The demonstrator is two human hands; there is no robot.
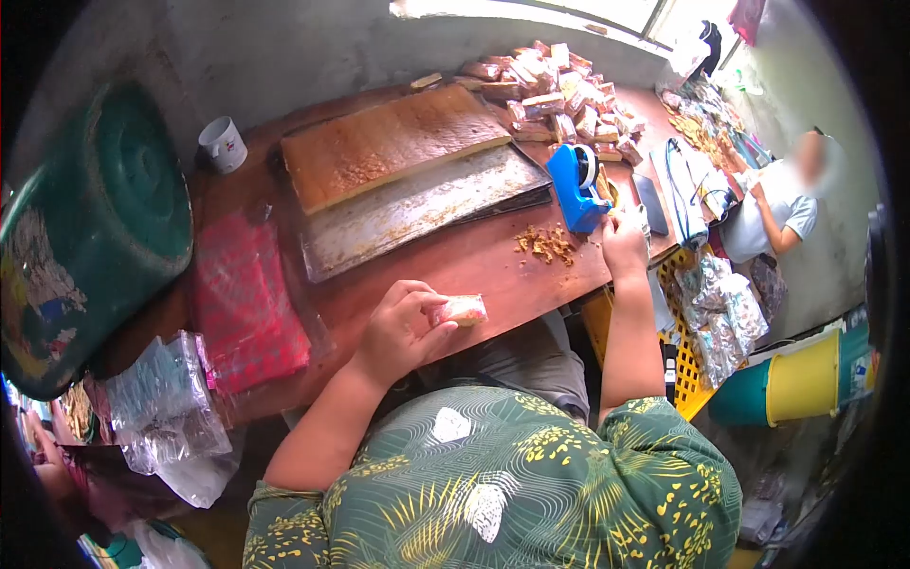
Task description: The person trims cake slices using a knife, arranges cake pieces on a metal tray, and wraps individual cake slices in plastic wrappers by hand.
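Note:
My left hand [403, 324] is closed on a small wrapped cake piece [463, 310] near the table's front edge, thumb and fingers pinching its left end. At the front end of a blue tape dispenser [574, 194], my right hand [626, 245] has its fingers drawn together; whatever they pinch is too small to make out. A roll of tape [588, 166] sits in the dispenser. Brown crumbs [545, 245] lie just left of the right hand. Behind them a slab of brown-topped cake [389, 142] rests on a metal tray [417, 213].
Many wrapped pieces [559, 95] are heaped at the back. A white mug [223, 144], green tub [114, 218], red plastic sheets [246, 299] and clear bags [166, 398] stand or lie left. A phone [650, 204], yellow crate [697, 403] and another person [773, 209] are right.

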